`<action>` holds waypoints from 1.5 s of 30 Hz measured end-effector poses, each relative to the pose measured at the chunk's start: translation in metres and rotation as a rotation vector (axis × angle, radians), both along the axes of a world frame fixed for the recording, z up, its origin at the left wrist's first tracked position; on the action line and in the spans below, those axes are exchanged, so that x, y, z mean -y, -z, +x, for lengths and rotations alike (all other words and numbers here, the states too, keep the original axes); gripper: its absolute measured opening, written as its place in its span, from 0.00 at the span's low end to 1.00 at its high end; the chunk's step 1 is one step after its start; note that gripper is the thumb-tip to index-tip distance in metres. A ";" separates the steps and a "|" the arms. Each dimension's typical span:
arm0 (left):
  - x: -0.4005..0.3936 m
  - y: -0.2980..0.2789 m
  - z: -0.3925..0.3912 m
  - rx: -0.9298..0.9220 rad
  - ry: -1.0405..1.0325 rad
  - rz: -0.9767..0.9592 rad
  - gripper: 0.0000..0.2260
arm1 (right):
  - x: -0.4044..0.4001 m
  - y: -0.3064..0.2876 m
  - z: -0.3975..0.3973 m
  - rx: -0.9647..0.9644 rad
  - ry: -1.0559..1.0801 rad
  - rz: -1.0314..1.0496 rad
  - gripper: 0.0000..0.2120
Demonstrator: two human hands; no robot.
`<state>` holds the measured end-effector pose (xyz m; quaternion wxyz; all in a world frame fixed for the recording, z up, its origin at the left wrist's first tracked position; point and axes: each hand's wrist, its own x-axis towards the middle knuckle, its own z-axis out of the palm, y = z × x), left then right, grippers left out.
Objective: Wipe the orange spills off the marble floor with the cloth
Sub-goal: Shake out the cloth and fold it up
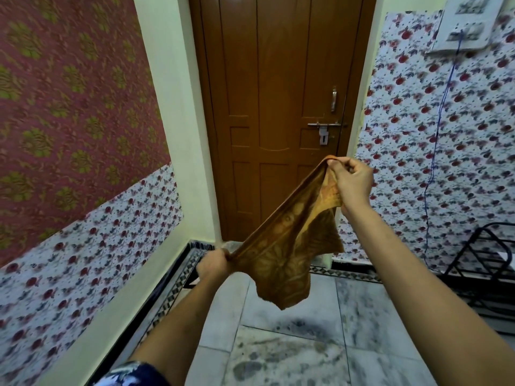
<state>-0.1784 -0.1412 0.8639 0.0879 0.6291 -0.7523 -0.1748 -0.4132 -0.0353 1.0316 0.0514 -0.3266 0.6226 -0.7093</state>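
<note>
An orange-brown patterned cloth (287, 254) hangs stretched between both hands, in the air in front of the door. My left hand (213, 263) grips its lower left corner, low and near the floor border. My right hand (351, 182) pinches the upper corner, held higher and to the right. The rest of the cloth droops below them. The marble floor (292, 344) below shows grey mottled tiles with brownish smears; no clear orange spill stands out in this blurred view.
A closed brown wooden door (278, 107) with a metal latch (324, 126) stands straight ahead. Floral-papered walls close in on both sides. A black metal rack (479, 263) sits at the right, and a blue cord (437, 135) hangs down that wall.
</note>
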 end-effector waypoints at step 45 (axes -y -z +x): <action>-0.046 -0.103 -0.059 -0.933 0.454 0.471 0.04 | -0.035 0.083 0.046 -0.499 0.046 0.598 0.31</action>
